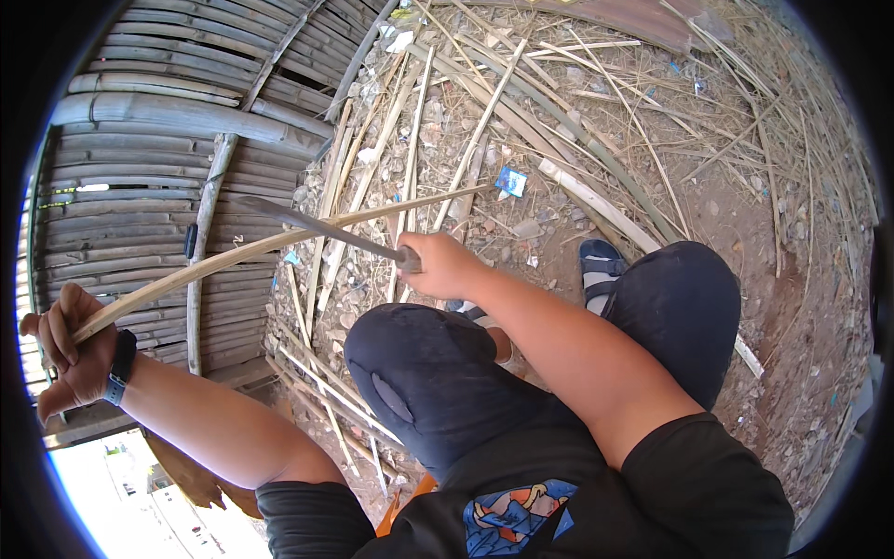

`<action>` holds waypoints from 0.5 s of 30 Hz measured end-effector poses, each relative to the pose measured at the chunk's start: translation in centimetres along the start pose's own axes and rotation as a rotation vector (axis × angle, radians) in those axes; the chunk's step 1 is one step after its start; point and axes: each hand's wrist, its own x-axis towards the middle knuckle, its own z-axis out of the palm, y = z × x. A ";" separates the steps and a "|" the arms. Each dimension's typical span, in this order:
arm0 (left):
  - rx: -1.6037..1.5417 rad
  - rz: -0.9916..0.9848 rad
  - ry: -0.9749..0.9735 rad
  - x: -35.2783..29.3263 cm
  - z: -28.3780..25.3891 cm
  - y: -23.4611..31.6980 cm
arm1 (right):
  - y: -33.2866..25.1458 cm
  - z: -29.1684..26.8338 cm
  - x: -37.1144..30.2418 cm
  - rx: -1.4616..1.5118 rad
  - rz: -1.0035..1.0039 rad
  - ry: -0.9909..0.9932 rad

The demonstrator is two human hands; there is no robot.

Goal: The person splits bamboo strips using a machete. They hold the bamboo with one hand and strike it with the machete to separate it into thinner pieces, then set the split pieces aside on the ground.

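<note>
Strip of pale bamboo, held aslant in front of the person and rising from lower left to upper right. Its near end lies in the left grip, whose fingers curl over it while the thumb stands out to the side; its far end tapers near a blue packet on the ground. The right grip is closed round the handle of a knife, whose dark blade points left and crosses the strip at an angle; whether the edge touches the strip cannot be told. A dark watch encircles the left wrist. Left: a wall of bamboo slats. Below: the bent knees in dark trousers. Beyond: loose bamboo scattered over soil and litter.
</note>
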 end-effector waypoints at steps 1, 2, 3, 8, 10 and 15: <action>-0.008 -0.004 -0.006 0.0 0.0 -0.2 | 3.0 0.4 -0.8 0.053 0.163 0.090; -0.016 -0.008 -0.014 0.2 0.1 -0.2 | 7.0 1.0 -1.9 0.105 0.325 0.181; -0.032 -0.023 -0.026 0.4 0.0 -0.5 | 12.7 0.2 -2.8 0.099 0.566 0.050; 0.068 0.036 -0.005 -1.6 0.6 -0.8 | 6.6 -0.2 -2.0 0.026 0.576 0.176; 0.058 0.059 -0.020 -1.7 0.0 -0.5 | 4.4 0.9 -1.0 -0.026 0.344 0.130; 0.054 0.069 0.016 -1.3 -0.5 -0.3 | 2.2 1.0 -0.2 -0.008 0.063 0.033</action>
